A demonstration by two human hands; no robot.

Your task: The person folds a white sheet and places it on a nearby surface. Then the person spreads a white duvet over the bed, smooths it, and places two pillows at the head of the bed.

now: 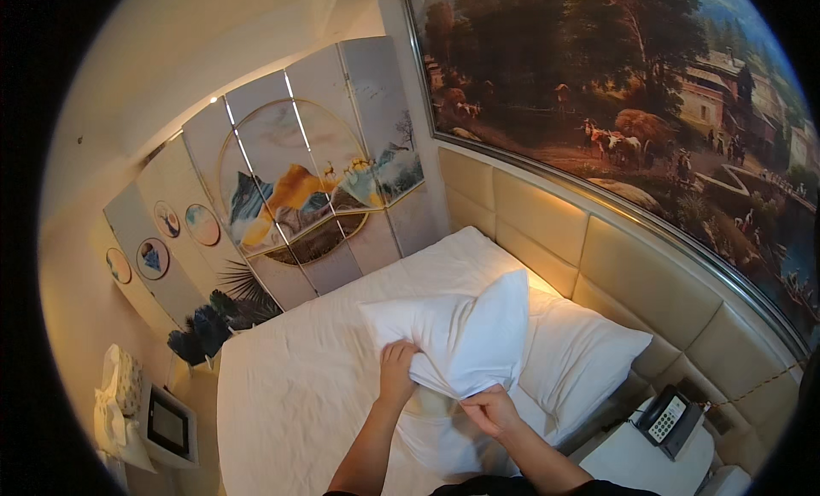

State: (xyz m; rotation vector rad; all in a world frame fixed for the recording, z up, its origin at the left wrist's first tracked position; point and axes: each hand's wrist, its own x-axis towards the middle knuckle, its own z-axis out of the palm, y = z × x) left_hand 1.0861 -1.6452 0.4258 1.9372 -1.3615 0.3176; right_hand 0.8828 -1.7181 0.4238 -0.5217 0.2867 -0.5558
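Observation:
A white pillow in its pillowcase (464,326) is held up over the bed, its near end toward me and one corner raised. My left hand (398,366) grips the left side of the pillowcase's near end. With finger and thumb, my right hand (492,409) pinches the right part of that same end. Between the hands the fabric gapes, and a paler yellowish patch shows below it. Another white pillow (580,355) lies to the right against the headboard. Beneath everything spreads the white bed sheet (295,393), with light wrinkles.
A padded beige headboard (538,230) runs behind the bed under a large framed painting (615,99). On the right, a white nightstand (634,454) carries a desk telephone (667,422). A folding screen (301,175) and dark plants (211,320) stand beyond the bed's far-left side.

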